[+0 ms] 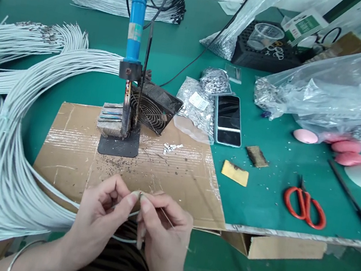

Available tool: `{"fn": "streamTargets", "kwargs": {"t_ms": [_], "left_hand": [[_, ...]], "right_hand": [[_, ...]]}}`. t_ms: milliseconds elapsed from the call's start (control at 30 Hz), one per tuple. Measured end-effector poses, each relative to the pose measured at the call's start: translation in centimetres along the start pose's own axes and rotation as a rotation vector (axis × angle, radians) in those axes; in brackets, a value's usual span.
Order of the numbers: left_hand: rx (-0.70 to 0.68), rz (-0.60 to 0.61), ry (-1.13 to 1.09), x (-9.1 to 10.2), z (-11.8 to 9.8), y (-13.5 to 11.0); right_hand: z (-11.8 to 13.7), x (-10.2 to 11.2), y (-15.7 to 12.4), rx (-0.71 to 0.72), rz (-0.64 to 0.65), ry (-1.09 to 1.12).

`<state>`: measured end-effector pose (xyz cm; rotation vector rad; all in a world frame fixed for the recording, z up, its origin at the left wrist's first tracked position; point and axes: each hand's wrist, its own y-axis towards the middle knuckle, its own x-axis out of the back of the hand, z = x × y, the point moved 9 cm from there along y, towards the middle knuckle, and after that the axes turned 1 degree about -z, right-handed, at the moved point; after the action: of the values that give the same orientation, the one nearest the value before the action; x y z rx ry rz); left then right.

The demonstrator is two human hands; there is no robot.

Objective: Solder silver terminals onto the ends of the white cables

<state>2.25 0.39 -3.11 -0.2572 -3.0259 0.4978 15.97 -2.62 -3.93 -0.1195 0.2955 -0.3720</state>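
My left hand (102,216) and my right hand (166,231) meet at the front edge of a cardboard sheet (72,151), thumbs and forefingertips pinched together. Between them is the end of a thin white cable (124,239), whose length loops below my fingers. Fine pale wires (165,215) stick out across my right fingers. The exact tip is mostly hidden by my fingertips. Ahead of my hands, a blue-handled soldering iron (137,16) hangs tip-down by a stand (117,146). Small silvery pieces (172,148) lie on the cardboard.
Thick bundles of white cable (13,142) fill the left. A small fan (153,109) stands by the iron. To the right are a phone (228,120), a yellow sponge (235,173), red-handled scissors (305,206) and a black rod-like tool (357,202). Plastic bags (337,86) lie behind.
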Motion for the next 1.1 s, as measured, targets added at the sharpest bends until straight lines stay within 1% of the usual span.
{"fn": "streamTargets", "kwargs": {"t_ms": [100, 167, 233, 367, 433, 500, 567, 633, 700, 767, 833, 900, 967, 1000, 1033, 1067, 1100], "left_hand": [[0.108, 0.088, -0.173, -0.5, 1.0, -0.2], [0.152, 0.119, -0.260, -0.6, 1.4, -0.2], [0.163, 0.120, -0.301, -0.4, 1.6, 0.0], [0.139, 0.076, -0.252, 0.4, 1.7, 0.6], [0.113, 0.054, -0.217, 0.7, 1.5, 0.7], [0.082, 0.038, -0.168, 0.9, 1.0, 0.7], [0.065, 0.026, -0.114, 0.8, 0.7, 0.7], [0.057, 0.005, -0.077, 0.8, 0.5, 0.6], [0.047, -0.019, -0.061, 0.8, 0.3, 0.6], [0.042, -0.036, -0.058, 0.8, 0.3, 0.6], [0.045, -0.030, -0.060, 0.7, 0.4, 0.7], [0.055, -0.003, -0.063, 0.4, 0.6, 0.7], [0.056, 0.030, -0.065, 0.2, 0.7, 0.8], [0.054, 0.036, -0.059, 0.3, 0.7, 0.9], [0.053, 0.028, -0.048, 0.6, 0.7, 1.0], [0.050, 0.004, -0.039, 1.1, 0.6, 1.1], [0.047, -0.035, -0.038, 1.8, 0.5, 1.3]], "right_hand": [[2.7, -0.1, -0.6, 0.372, -0.059, -0.184], [4.0, -0.5, -1.0, 0.552, -0.015, -0.333], [4.7, -1.1, -1.0, 0.657, 0.077, -0.458], [6.2, -1.6, -0.9, 0.810, 0.212, -0.617], [6.5, -1.7, -0.4, 0.790, 0.284, -0.623], [6.3, -1.7, 0.6, 0.674, 0.351, -0.599], [5.7, -1.5, 1.7, 0.540, 0.390, -0.583], [5.1, -1.6, 2.3, 0.469, 0.427, -0.586], [4.8, -2.2, 2.4, 0.489, 0.487, -0.593], [4.6, -3.0, 2.0, 0.558, 0.543, -0.589], [4.6, -3.5, 1.7, 0.615, 0.570, -0.566], [4.5, -3.7, 1.6, 0.614, 0.587, -0.550], [4.2, -3.7, 1.6, 0.573, 0.619, -0.554], [4.1, -3.4, 1.8, 0.552, 0.619, -0.563], [4.1, -2.7, 2.2, 0.536, 0.587, -0.572], [4.2, -1.7, 2.9, 0.524, 0.519, -0.580], [4.4, -0.3, 3.7, 0.512, 0.420, -0.590]]}}
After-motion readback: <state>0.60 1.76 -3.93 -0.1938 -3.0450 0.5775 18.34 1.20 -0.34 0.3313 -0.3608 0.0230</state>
